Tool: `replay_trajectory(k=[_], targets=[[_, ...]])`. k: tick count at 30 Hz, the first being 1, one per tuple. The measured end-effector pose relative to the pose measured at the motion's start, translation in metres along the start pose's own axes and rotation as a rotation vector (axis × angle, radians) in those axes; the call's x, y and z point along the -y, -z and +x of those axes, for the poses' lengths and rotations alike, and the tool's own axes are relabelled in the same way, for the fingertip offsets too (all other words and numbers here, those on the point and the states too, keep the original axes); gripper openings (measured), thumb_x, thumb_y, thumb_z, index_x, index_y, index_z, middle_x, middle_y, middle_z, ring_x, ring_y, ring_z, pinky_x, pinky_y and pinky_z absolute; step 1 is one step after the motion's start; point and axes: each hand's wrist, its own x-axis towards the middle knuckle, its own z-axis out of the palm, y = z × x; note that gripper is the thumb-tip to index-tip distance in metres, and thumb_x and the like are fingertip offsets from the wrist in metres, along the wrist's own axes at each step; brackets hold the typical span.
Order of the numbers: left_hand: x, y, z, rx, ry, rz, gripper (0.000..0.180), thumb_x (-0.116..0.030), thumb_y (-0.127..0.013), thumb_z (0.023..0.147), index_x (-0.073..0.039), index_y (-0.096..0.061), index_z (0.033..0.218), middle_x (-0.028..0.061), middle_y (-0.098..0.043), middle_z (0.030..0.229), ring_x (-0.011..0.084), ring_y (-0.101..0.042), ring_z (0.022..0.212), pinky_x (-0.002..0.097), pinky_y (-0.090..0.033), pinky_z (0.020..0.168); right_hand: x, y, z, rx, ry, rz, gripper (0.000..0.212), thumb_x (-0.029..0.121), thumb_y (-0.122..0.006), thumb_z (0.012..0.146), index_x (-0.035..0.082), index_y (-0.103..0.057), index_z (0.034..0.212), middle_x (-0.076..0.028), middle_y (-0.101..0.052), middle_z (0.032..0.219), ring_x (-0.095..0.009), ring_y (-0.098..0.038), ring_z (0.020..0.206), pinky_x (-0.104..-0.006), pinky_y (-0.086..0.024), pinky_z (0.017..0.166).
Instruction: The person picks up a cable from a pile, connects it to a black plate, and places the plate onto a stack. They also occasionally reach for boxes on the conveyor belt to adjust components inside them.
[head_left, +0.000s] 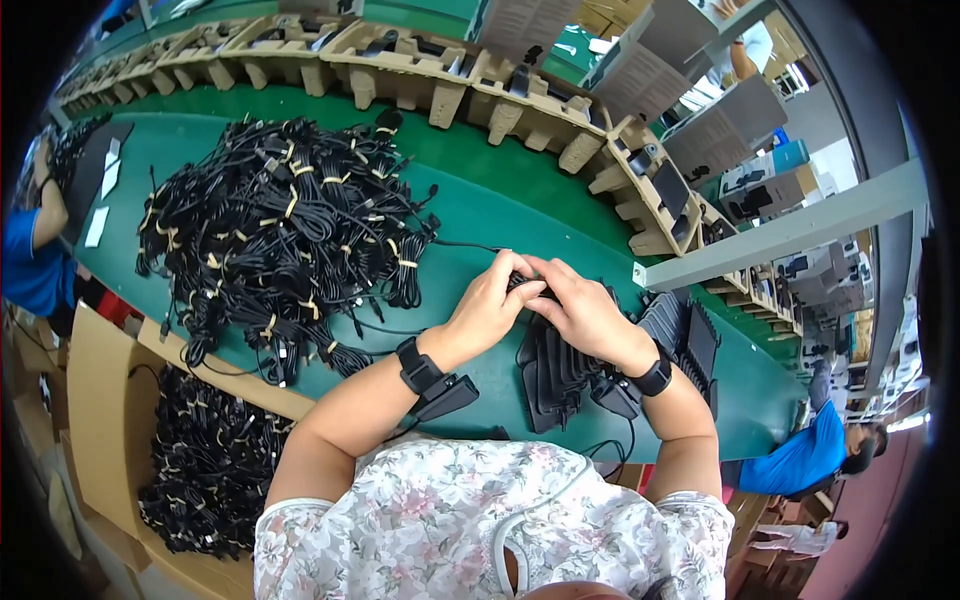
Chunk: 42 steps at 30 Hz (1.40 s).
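My left hand (489, 306) and my right hand (584, 311) meet above the green table, fingers closed around a black cable (520, 284). Most of that cable is hidden by the fingers. One strand leads from my hands toward a large heap of bundled black cables (290, 215) on the left, many tied with tan bands. Beneath my right hand is a row of thin black plastic pieces (550, 375), leaning on one another. More dark flat pieces (680, 325) lie to the right of it.
An open cardboard box (105, 420) at lower left holds more tied cables. Along the green conveyor (470, 165) runs a line of moulded pulp trays (400, 70) with dark parts. A grey metal beam (790, 235) crosses at right. People in blue work at both sides.
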Motion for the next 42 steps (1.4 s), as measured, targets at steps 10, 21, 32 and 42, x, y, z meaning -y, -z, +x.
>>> replay_trajectory(k=[10, 21, 32, 42], targets=[[0.015, -0.005, 0.005, -0.012, 0.168, -0.141, 0.012, -0.016, -0.048, 0.093, -0.006, -0.044, 0.089, -0.0007, -0.047, 0.069, 0.0019, -0.032, 0.046, 0.0179, -0.024, 0.039, -0.187, 0.053, 0.03, -0.941, -0.556, -0.791, 0.05, 0.019, -0.06, 0.078, 0.01, -0.045, 0.125, -0.013, -0.048, 0.124, -0.033, -0.046, 0.111, -0.0423, -0.04, 0.089], [0.019, -0.009, -0.004, 0.057, 0.245, -0.104, 0.011, -0.015, -0.048, 0.093, -0.006, -0.044, 0.089, -0.0013, -0.046, 0.069, 0.0024, -0.035, 0.046, 0.0178, -0.027, 0.039, -0.22, 0.072, 0.035, -0.639, -0.759, -0.755, 0.052, 0.009, -0.047, 0.082, 0.024, -0.041, 0.131, -0.004, -0.044, 0.132, -0.031, -0.043, 0.116, -0.0481, -0.043, 0.085], [0.028, -0.001, 0.0, 0.077, -0.084, 0.225, 0.011, -0.013, -0.054, 0.09, -0.005, -0.047, 0.093, 0.0007, -0.051, 0.072, 0.0068, -0.046, 0.06, 0.0196, -0.038, 0.051, -0.06, 0.034, 0.008, -0.591, 0.03, -0.204, 0.048, 0.014, -0.057, 0.082, 0.004, -0.043, 0.127, -0.018, -0.051, 0.119, -0.032, -0.046, 0.114, -0.0417, -0.036, 0.096], [-0.01, -0.006, 0.002, 0.029, 0.136, -0.399, 0.034, -0.009, -0.049, 0.091, -0.004, -0.034, 0.121, 0.0115, -0.05, 0.102, 0.0134, -0.055, 0.076, 0.0243, -0.047, 0.066, -0.023, 0.016, 0.001, -0.276, -0.185, 0.443, 0.027, 0.016, -0.053, 0.089, 0.008, -0.057, 0.114, -0.009, -0.062, 0.09, -0.016, -0.059, 0.072, -0.029, -0.048, 0.065]])
